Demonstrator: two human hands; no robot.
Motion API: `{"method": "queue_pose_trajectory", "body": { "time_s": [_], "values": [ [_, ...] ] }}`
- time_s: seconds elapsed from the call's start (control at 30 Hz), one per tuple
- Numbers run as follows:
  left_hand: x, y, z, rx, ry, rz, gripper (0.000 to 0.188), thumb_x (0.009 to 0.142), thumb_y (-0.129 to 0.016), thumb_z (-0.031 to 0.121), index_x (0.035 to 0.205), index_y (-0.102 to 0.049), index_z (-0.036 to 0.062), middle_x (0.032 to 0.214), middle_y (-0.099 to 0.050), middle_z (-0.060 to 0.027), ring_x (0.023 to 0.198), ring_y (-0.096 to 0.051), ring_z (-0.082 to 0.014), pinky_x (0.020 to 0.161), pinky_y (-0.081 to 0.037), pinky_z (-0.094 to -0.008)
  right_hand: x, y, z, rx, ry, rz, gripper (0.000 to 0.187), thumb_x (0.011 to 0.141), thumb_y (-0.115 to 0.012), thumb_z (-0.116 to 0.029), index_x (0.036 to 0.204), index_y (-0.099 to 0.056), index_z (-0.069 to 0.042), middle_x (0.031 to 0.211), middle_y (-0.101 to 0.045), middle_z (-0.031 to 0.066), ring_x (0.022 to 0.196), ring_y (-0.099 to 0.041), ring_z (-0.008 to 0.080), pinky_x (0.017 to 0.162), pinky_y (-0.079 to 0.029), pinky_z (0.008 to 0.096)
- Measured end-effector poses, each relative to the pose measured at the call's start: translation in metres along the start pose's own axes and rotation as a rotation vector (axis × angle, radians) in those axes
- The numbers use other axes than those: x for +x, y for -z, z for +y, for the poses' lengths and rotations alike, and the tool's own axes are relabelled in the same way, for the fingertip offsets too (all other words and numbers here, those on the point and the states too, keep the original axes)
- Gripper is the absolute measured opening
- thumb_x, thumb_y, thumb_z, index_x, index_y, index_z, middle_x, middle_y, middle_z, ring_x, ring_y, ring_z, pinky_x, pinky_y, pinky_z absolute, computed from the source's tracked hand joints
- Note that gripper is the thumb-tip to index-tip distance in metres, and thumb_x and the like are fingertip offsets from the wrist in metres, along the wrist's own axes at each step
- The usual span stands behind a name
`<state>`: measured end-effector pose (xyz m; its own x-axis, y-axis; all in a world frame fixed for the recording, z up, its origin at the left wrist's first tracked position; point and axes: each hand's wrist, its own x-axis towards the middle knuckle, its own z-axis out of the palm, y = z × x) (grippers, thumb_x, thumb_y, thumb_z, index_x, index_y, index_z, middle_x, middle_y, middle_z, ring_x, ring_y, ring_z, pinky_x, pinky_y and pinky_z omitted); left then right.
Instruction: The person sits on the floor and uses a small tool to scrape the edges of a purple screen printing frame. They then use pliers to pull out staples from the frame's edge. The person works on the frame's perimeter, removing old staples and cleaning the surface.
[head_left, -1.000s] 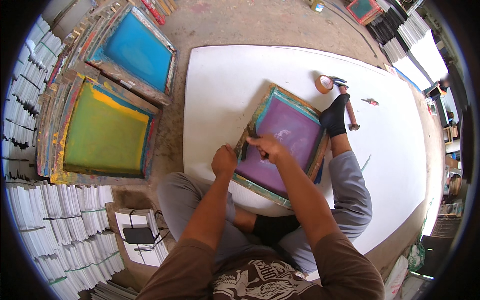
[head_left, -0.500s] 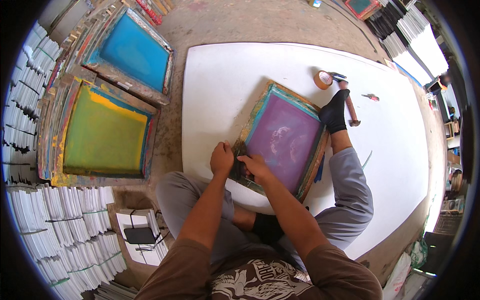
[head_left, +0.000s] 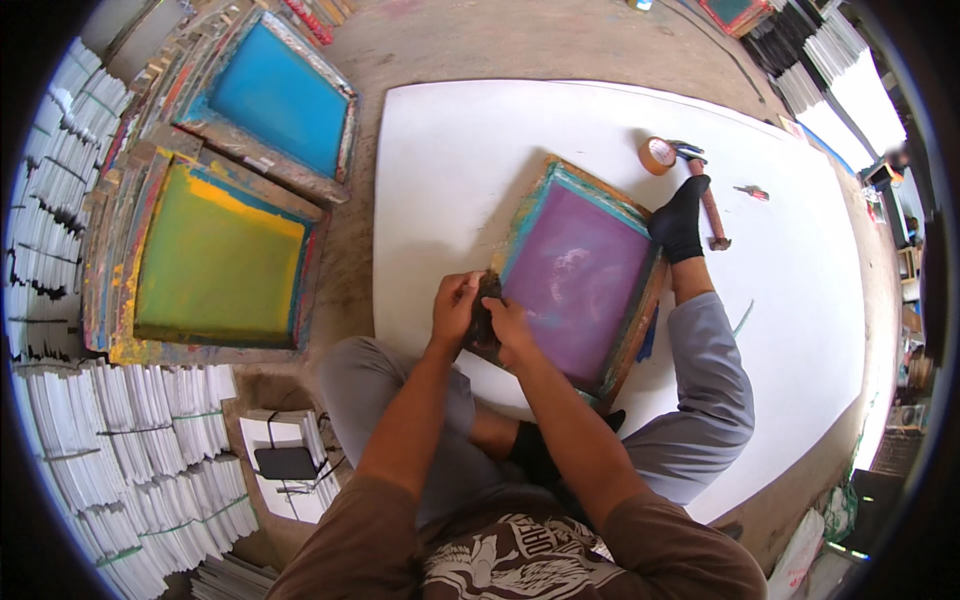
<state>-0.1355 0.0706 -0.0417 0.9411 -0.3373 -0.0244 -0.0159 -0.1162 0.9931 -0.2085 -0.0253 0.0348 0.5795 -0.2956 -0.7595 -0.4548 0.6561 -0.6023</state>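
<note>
A wooden screen-printing frame (head_left: pixel 640 340) with purple mesh (head_left: pixel 580 275) lies tilted on a white board. At its near left side, my right hand (head_left: pixel 508 328) is closed around a dark, worn object (head_left: pixel 484 312) whose kind I cannot make out. My left hand (head_left: pixel 457 305) is closed beside it, fingertips pinched near the object's far end; whatever they hold is too small to name. My black-socked foot (head_left: pixel 680 218) presses against the frame's right edge.
A tape roll (head_left: pixel 657 156), a hammer (head_left: pixel 713 215) and a small red-handled tool (head_left: pixel 752 192) lie on the white board (head_left: pixel 800 300). Stacked screens with green mesh (head_left: pixel 215 265) and blue mesh (head_left: pixel 280 95) stand left, near bundled paper (head_left: pixel 150 430). A phone-like black slab (head_left: pixel 286 463) rests on papers.
Both hands have shifted slightly away from me along the frame's left side, and the dark object now stands more upright between them. The whole view has swung slightly.
</note>
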Motion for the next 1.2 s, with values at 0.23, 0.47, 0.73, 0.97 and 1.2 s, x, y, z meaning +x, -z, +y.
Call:
{"method": "queue_pose_trajectory", "body": {
  "time_s": [0.23,0.47,0.73,0.97,1.2],
  "values": [
    [-0.003,-0.002,0.003,0.009,0.105,-0.063,0.041,0.106,-0.061,0.039,0.108,-0.079,0.0023,0.113,-0.063,-0.0089,0.093,-0.067,-0.0194,0.08,-0.052,-0.0338,0.007,0.008,0.007,-0.152,0.128,0.049,0.058,0.09,-0.072,-0.024,0.137,-0.045,-0.003,0.106,-0.065,0.015,0.084,-0.07,0.027,0.062,-0.059,0.0451],
    [0.0,-0.001,-0.011,-0.014,0.084,-0.035,0.047,0.105,-0.062,0.041,0.09,-0.081,-0.0002,0.112,-0.063,-0.0096,0.088,-0.07,-0.0223,0.08,-0.053,-0.0341,-0.004,0.009,0.001,-0.156,0.134,0.021,0.069,0.087,-0.075,-0.019,0.143,-0.038,-0.001,0.113,-0.062,0.0199,0.088,-0.069,0.0284,0.062,-0.059,0.0452],
    [0.0,-0.002,-0.011,0.013,0.08,-0.042,0.047,0.105,-0.061,0.04,0.089,-0.08,-0.0004,0.112,-0.063,-0.0101,0.087,-0.07,-0.0242,0.079,-0.053,-0.0353,0.023,0.008,0.017,-0.206,0.202,0.185,0.066,0.083,-0.076,-0.019,0.137,-0.042,0.0,0.11,-0.061,0.0204,0.088,-0.068,0.028,0.059,-0.058,0.0426],
    [-0.001,-0.002,-0.008,0.102,-0.031,-0.021,0.047,0.106,-0.059,0.043,0.098,-0.082,0.0031,0.112,-0.064,-0.0082,0.089,-0.071,-0.0267,0.079,-0.054,-0.0367,0.018,0.021,0.013,-0.734,0.533,0.267,0.059,0.076,-0.08,-0.023,0.124,-0.052,0.0,0.11,-0.066,0.0245,0.097,-0.07,0.0368,0.07,-0.058,0.0502],
    [-0.003,-0.002,0.012,0.176,-0.009,-0.027,0.049,0.106,-0.057,0.046,0.099,-0.08,0.0037,0.109,-0.065,-0.0089,0.087,-0.07,-0.0277,0.079,-0.053,-0.0381,-0.024,-0.007,-0.014,-1.379,0.469,0.466,0.038,0.09,-0.065,-0.021,0.121,-0.057,0.0,0.116,-0.067,0.0265,0.11,-0.067,0.0444,0.081,-0.059,0.056]
  ]
}}
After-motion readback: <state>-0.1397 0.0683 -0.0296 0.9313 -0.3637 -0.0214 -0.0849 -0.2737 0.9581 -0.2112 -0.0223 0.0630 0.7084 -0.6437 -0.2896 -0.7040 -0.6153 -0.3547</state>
